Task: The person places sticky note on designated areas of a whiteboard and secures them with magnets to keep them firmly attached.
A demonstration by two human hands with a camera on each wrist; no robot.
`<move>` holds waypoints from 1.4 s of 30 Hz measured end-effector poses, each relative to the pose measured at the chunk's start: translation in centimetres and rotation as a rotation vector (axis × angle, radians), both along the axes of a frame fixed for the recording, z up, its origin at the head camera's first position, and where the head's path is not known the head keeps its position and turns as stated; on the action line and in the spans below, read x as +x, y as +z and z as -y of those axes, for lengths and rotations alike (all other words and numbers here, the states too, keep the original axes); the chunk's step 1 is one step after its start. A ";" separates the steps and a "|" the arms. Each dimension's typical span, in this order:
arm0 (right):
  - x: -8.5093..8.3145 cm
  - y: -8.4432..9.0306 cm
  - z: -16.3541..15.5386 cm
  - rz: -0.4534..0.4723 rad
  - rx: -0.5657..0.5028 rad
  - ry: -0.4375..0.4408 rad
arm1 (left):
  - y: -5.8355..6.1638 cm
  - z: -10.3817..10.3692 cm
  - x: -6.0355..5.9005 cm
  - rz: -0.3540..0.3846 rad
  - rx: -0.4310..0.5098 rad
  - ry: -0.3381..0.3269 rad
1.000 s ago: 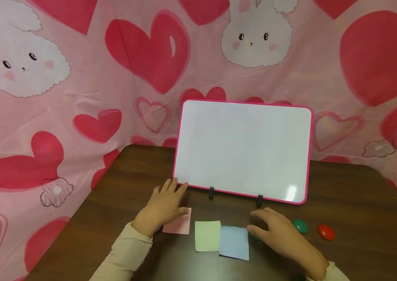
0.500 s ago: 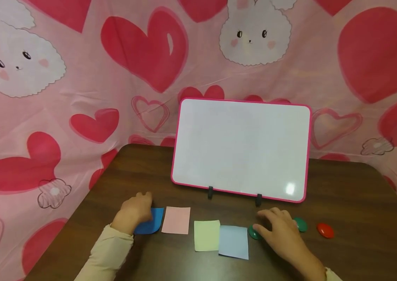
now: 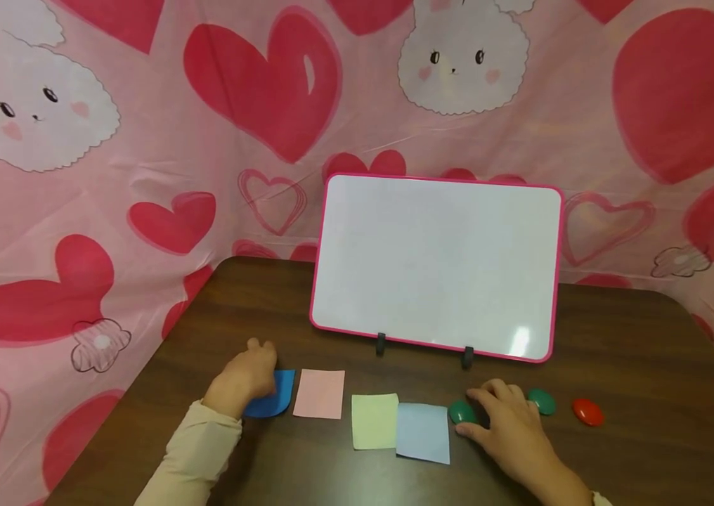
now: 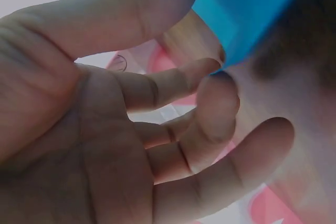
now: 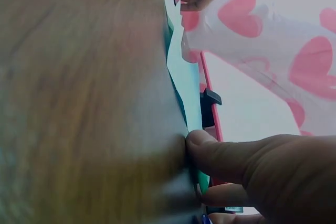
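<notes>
In the head view my left hand (image 3: 244,378) is at the left end of the row of sticky notes, holding the left side of a dark blue sticky note (image 3: 273,397). The left wrist view shows the note's blue corner (image 4: 236,30) between thumb and fingertips, the other fingers loosely bent. My right hand (image 3: 511,425) has its thumb and index finger around a round green magnet (image 3: 461,412), right of a light blue sticky note (image 3: 423,432). In the right wrist view the green magnet (image 5: 203,181) shows between thumb and finger, partly hidden.
A pink sticky note (image 3: 320,393) and a pale green sticky note (image 3: 374,422) lie on the dark wooden table (image 3: 325,478). A second green magnet (image 3: 542,402) and a red magnet (image 3: 587,412) sit at right. A pink-edged whiteboard (image 3: 439,267) leans back on black stand feet (image 3: 467,358).
My left hand has moved left from over the pink note to the dark blue note and takes hold of it. My right thumb and index finger have closed around the green magnet.
</notes>
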State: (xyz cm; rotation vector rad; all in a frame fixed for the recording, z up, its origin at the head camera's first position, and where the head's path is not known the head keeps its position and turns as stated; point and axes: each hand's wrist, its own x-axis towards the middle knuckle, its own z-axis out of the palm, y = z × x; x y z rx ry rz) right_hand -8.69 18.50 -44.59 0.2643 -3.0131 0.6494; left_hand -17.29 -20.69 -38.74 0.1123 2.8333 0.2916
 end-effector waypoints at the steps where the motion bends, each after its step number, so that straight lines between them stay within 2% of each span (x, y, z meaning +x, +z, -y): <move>1: 0.1 0.0 0.0 -0.002 0.005 -0.001 | 0.0 0.0 0.0 -0.002 0.003 -0.002; 7: 0.2 0.4 0.4 -0.009 0.057 0.037 | 0.1 -0.1 -0.1 -0.007 -0.011 -0.016; 12: 0.5 0.8 1.2 -0.056 0.098 0.051 | 0.1 -0.1 -0.2 -0.003 -0.030 -0.033; 20: 0.9 0.2 2.8 0.099 -0.090 -0.030 | -0.2 0.6 -0.7 0.011 -0.090 -0.019; 24: 0.8 -0.1 2.5 0.095 -0.124 -0.059 | -0.2 0.8 -0.9 -0.019 -0.101 -0.031; 28: 0.7 0.0 2.0 0.093 -0.132 -0.061 | -0.1 1.0 -1.0 -0.067 -0.087 -0.072; 34: 0.7 0.2 1.0 0.048 -0.131 -0.043 | -0.1 1.1 -1.6 -0.169 0.001 -0.131; 37: 0.6 0.2 0.6 0.048 -0.130 -0.045 | 0.0 1.2 -1.7 -0.196 0.041 -0.155; 42: 0.6 0.1 0.5 0.073 -0.134 -0.050 | 0.2 1.2 -1.7 -0.224 0.020 -0.203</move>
